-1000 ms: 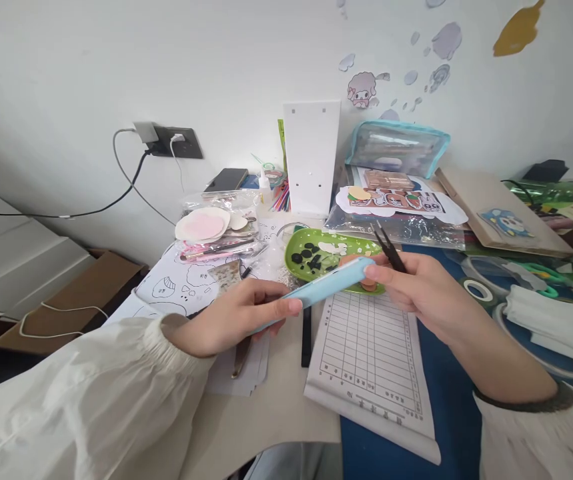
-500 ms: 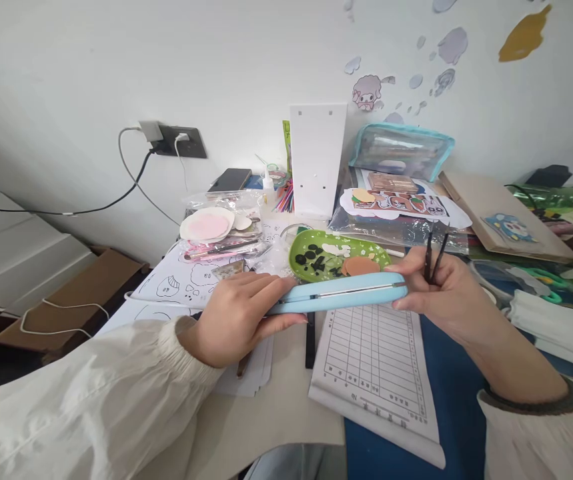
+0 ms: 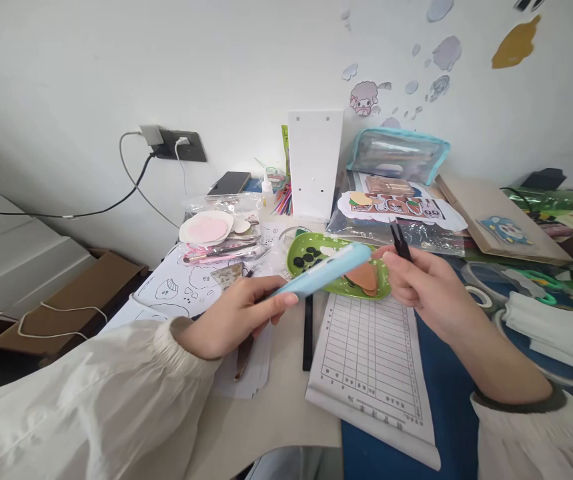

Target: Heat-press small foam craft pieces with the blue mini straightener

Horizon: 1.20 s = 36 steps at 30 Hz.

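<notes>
Tray (image 3: 346, 288) behind printed form (image 3: 366, 373), before pouch (image 3: 399, 157), right of plastic bag (image 3: 250, 207); tweezers (image 3: 400, 243) in right hand (image 3: 426, 283)

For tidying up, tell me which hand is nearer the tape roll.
Right. The right hand is close by, just left of the tape roll; the left hand is farther off, beyond the notepad.

Pale-blue tool (image 3: 329, 269), perhaps closed, tilted.
</notes>
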### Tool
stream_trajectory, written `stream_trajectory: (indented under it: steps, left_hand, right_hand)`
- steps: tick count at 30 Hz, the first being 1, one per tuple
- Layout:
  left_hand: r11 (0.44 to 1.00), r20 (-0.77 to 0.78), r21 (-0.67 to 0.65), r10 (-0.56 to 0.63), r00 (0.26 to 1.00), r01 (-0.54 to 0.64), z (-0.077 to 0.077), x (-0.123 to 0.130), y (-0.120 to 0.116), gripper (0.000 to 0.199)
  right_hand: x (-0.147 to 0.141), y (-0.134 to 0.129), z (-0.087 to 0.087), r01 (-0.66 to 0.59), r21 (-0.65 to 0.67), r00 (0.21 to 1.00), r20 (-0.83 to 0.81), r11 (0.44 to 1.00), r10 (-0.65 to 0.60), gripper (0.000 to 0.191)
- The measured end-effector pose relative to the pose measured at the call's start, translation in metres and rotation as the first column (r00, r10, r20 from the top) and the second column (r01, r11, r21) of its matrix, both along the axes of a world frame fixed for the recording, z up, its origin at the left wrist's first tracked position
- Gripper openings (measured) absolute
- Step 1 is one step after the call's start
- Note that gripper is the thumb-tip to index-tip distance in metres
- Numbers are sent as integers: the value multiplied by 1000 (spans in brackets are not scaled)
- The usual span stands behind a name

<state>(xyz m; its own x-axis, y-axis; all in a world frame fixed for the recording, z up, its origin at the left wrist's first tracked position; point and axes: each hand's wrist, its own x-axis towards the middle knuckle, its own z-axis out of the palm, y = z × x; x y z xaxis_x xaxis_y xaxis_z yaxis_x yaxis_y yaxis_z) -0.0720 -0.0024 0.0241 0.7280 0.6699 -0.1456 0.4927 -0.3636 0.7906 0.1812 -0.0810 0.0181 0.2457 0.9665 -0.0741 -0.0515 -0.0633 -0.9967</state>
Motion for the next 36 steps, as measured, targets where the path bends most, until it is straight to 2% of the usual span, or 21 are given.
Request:
stream_trajectory:
  steps: [3,5,8,13,21,36]
  left_hand:
    - [960,65,-274,73,995,-52,2,-1,6,44]
    - [928,92,-364,115,989,-74,3,-2,8,43]
    - [900,110,-426,145,983,-86,4,-3,10,43]
    - [893,115,-442,143,983,-78,6,-4,9,44]
    - [882,69,-463,135,988,-89,7,-3,7,45]
    - [913,-3,-401,87,996,-81,4,-3,9,47]
  right_hand:
    - [2,1,1,-74,-18,986,-148,997,71,22]
    - [1,0,2,-153,-30,971,-190,988,144,23]
    - [-4,-2,2,-224,-59,970,-108,973,217,27]
    - [-7,-3,1,-245,-148,959,109,958,262,33]
    - [-11,-2,1,-273,-258,936,152,927,318,36]
    - [-8,-3,-3,-243,-308,884,320,920,340,41]
